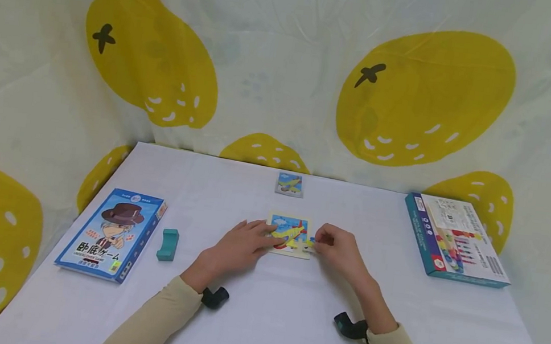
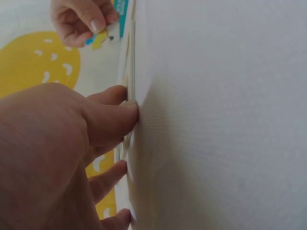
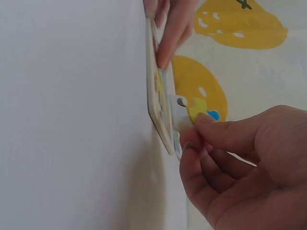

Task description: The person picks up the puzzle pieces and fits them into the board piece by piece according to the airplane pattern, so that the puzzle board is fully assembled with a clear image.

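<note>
A small jigsaw puzzle board (image 1: 296, 255) with a yellow airplane picture and a pale rim lies at mid-table. My left hand (image 1: 237, 247) rests on its left part, fingers extended and thumb touching the board. At the board's right edge, my right hand (image 1: 340, 253) pinches a puzzle piece (image 3: 197, 106) between thumb and fingers. Yellow, blue and white show on that piece, which is held up just above the board in the right wrist view. Fingers of the left hand cover part of the picture.
Behind the board lies a small card or tile (image 1: 290, 185) with a similar airplane picture. Toward the left are a teal block (image 1: 168, 245) with a notch and a blue game box (image 1: 110, 235). A teal-edged box (image 1: 458, 240) lies at the right.
</note>
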`<action>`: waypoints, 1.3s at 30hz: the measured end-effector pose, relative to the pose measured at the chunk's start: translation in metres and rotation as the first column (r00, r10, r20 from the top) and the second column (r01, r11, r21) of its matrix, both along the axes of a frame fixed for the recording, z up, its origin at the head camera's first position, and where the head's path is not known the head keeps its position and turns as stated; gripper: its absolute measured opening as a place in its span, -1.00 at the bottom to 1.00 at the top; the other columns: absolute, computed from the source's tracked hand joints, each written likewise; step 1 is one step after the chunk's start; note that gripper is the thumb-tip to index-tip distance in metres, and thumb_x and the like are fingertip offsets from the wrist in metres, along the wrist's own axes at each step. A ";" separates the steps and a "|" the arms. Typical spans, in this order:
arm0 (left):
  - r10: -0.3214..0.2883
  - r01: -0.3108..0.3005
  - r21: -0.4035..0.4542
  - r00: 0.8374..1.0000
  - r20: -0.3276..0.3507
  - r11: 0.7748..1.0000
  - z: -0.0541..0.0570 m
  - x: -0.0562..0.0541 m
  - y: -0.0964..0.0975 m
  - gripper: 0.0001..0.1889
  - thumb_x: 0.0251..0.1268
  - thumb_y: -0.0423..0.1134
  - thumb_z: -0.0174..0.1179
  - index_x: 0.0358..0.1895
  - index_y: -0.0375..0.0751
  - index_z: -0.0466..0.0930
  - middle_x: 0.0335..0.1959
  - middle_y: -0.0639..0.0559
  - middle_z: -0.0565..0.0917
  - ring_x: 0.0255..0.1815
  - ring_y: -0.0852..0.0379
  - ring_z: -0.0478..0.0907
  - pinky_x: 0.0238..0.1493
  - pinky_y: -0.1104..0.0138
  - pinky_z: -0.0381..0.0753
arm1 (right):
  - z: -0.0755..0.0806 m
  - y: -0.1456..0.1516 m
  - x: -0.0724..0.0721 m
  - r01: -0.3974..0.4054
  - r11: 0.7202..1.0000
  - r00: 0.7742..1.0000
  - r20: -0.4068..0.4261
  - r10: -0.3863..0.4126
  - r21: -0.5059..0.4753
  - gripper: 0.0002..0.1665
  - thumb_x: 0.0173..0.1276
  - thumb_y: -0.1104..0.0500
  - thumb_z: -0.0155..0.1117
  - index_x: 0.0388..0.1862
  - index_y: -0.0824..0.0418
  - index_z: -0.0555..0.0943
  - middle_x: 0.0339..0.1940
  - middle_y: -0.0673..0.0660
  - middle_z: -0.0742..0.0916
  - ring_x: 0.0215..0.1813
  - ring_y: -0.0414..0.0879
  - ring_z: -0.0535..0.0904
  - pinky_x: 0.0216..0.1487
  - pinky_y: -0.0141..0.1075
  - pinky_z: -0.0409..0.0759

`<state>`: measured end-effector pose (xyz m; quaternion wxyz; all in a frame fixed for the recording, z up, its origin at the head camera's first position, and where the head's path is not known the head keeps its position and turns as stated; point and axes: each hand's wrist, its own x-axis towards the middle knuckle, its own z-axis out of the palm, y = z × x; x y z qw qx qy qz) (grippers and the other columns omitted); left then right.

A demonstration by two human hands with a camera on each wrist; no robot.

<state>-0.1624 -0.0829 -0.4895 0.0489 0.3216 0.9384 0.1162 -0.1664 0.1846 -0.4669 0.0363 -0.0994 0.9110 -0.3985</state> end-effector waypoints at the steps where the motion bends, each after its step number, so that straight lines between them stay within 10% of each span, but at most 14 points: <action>1: 0.002 -0.002 -0.001 1.000 0.002 1.000 0.000 0.000 0.000 -0.53 0.53 -0.12 0.03 0.41 0.41 0.38 0.49 0.08 0.37 0.54 -0.02 0.23 0.46 -0.16 0.25 | -0.001 -0.002 0.000 0.003 1.000 1.000 -0.003 -0.003 -0.010 -0.87 0.21 0.38 0.38 -0.34 0.20 0.62 -0.38 0.08 0.70 -0.28 -0.08 0.52 -0.21 -0.33 0.54; 25: -0.010 0.011 0.028 1.000 -0.011 1.000 0.002 0.001 0.001 -0.55 0.51 -0.17 0.06 0.38 0.35 0.45 0.45 0.02 0.42 0.52 -0.07 0.27 0.43 -0.18 0.27 | -0.005 -0.033 -0.005 0.008 0.991 0.995 0.102 -0.021 0.131 -0.91 0.22 0.32 0.39 -0.40 0.22 0.62 -0.51 0.08 0.58 -0.35 -0.06 0.45 -0.35 -0.32 0.41; 39: -0.013 0.013 0.032 1.000 -0.001 0.999 0.000 0.001 0.000 -0.51 0.50 -0.17 0.07 0.42 0.32 0.40 0.48 0.03 0.39 0.53 -0.04 0.26 0.46 -0.17 0.25 | -0.009 -0.021 -0.002 -0.004 0.994 1.000 0.027 0.001 0.110 -0.97 0.27 0.27 0.38 -0.33 0.21 0.73 -0.37 0.09 0.65 -0.29 -0.09 0.49 -0.26 -0.31 0.48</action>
